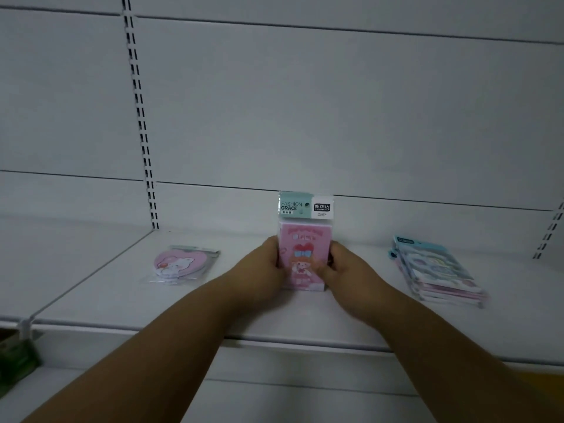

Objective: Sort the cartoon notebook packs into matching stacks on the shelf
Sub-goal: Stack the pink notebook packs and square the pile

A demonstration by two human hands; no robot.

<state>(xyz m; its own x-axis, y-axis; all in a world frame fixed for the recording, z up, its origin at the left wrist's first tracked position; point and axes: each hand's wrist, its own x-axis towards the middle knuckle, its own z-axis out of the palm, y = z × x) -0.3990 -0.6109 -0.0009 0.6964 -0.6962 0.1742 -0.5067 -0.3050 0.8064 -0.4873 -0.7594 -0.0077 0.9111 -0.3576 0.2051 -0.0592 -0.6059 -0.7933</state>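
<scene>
A pink notebook pack [300,239] with a cartoon girl and a teal and white header card stands upright at the middle of the white shelf [213,306]. My left hand [264,270] grips its left side and my right hand [345,270] grips its right side, thumb on the front. To the left lies a heart-shaped pink pack [180,264] with a white bear, flat on the shelf. At the right lies a stack of several flat packs [439,273] with blue and pink covers.
The white slotted back panel [335,117] rises behind the shelf. A lower shelf [274,392] shows beneath the front edge. A green box [15,358] sits at the lower left, and something yellow [543,380] shows at the lower right.
</scene>
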